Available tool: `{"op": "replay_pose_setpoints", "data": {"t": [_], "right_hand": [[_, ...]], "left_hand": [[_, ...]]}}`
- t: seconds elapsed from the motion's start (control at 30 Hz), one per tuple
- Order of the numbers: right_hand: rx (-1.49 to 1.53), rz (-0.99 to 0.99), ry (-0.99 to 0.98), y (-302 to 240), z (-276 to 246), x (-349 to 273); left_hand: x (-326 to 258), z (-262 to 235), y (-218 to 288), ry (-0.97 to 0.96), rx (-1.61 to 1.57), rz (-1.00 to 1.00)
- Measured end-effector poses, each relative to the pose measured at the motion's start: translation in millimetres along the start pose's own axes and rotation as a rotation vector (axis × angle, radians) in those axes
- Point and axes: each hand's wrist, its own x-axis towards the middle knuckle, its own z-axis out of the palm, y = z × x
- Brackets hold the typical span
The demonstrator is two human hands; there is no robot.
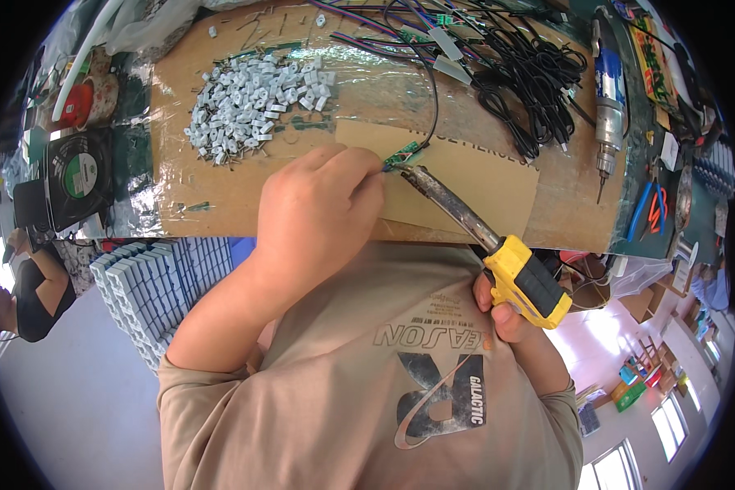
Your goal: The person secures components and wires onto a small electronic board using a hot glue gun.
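My left hand (322, 204) is closed, its thumb and fingers pinched at the left end of a small green circuit board (403, 153). A bit of blue wire shows by the fingertips; how they grip is partly hidden. One thin black cable (435, 106) curves from the board's far end up toward the cable pile. My right hand (502, 314), lower right near my shirt, grips a soldering iron (531, 282) with a yellow and black handle. Its long dark shaft slants up to the left, and the tip is at the board, beside my left fingertips. A brown cardboard sheet (465, 184) lies under the work.
Many small white plastic parts (257, 102) are heaped back left. Black cables (531, 90) with boards and coloured wires are piled back right. An electric screwdriver (608, 106) and blue-handled pliers (641, 212) lie at right. A black fan (77, 175) stands left; another person (45, 286) is beyond.
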Motion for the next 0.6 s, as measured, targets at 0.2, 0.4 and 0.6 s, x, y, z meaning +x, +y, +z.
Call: {"op": "replay_pose_setpoints", "data": {"t": [0.2, 0.4, 0.6], "right_hand": [[0.006, -0.023, -0.011, -2.7, -1.2, 3.5], [-0.010, 0.011, -0.018, 1.3, -3.2, 1.5], [0.041, -0.021, 0.024, 3.0, -1.3, -0.8]], "left_hand": [[-0.5, 0.3, -1.8, 0.007, 0.013, 0.053], [-1.4, 0.9, -3.4, 0.017, 0.004, 0.073], [-1.8, 3.1, -3.6, 0.033, 0.008, 0.083]]}}
